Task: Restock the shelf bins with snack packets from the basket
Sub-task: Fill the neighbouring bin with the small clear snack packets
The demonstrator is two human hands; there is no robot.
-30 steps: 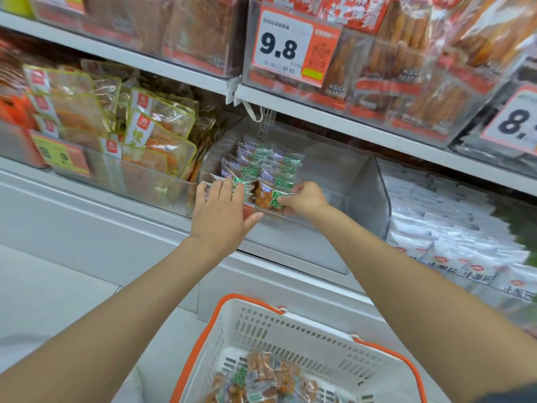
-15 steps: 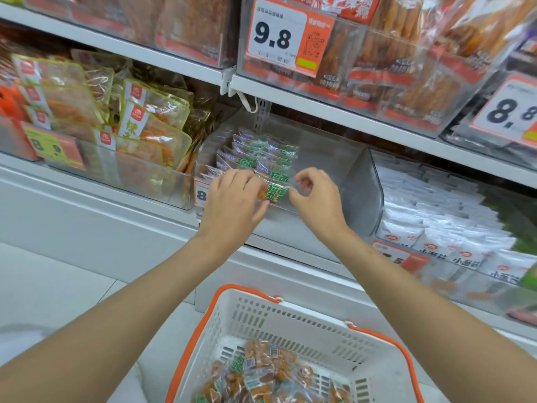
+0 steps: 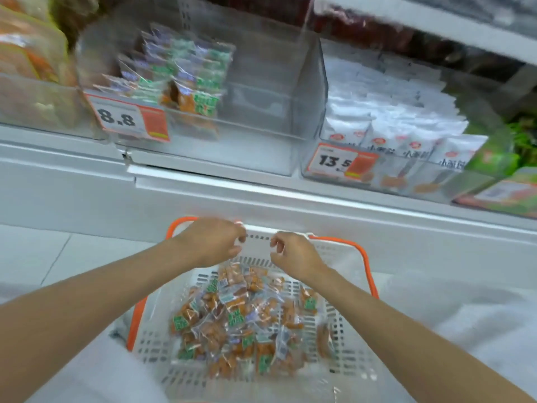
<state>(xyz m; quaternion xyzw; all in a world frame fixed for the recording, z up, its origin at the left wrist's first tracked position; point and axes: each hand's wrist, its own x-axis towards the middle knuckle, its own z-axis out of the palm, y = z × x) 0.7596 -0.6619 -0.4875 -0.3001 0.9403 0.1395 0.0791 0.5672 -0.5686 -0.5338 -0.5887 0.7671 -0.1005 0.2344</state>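
Step in hand: pickup. The left hand point(image 3: 212, 241) and right hand point(image 3: 293, 254) hover over the basket point(image 3: 369, 276), fingers loosely curled, holding nothing. The snack packets point(image 3: 241, 315) lie heaped inside (bin point(image 3: 255, 146) partly stocked). Next: lower both hands, gather 1 batch.

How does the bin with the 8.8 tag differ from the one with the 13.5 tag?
The 8.8 bin holds clear packets with green labels, while the 13.5 bin holds white packets. The 8.8 bin is stocked along its left side only, with the rest bare. The 13.5 bin is filled right across. Both are clear plastic.
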